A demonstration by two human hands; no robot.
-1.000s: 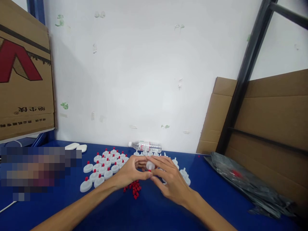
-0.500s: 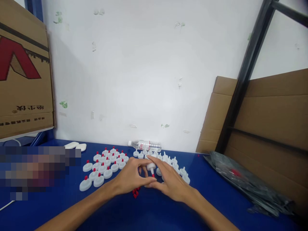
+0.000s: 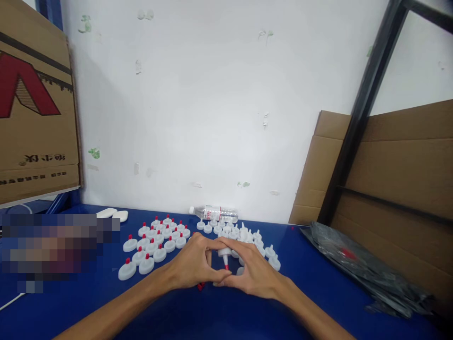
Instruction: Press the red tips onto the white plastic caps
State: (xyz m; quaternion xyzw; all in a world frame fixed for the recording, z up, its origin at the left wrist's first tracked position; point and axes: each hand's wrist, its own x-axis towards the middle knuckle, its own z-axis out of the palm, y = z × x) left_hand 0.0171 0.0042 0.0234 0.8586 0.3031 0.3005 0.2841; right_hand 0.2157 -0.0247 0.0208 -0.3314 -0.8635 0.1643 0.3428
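Observation:
Between my two hands a white nozzle cap point(image 3: 224, 252) is held upside down, its spout pointing down with a small red tip cap point(image 3: 227, 267) at the end. My left hand point(image 3: 196, 262) is closed on it, thumb by the red tip and fingers at the wide base. From the other side my right hand point(image 3: 256, 267) grips it too, fingertips on top and thumb below. White nozzle caps with red tips point(image 3: 159, 254) stand in rows to the left. Bare white nozzle caps point(image 3: 271, 251) stand behind and right. Loose red tip caps point(image 3: 200, 286) lie partly hidden below my left hand.
A clear plastic bottle point(image 3: 226, 215) lies by the wall. Two white objects point(image 3: 120, 216) are at the back left. Grey plastic bags point(image 3: 354, 264) lie at the right near cardboard point(image 3: 399, 174). A large carton point(image 3: 38, 141) stands left, above a blurred-out patch.
Both hands have sunk slightly with the nozzle cap, and the fingers now close together over its base. More of the loose red tip caps is covered by my left hand.

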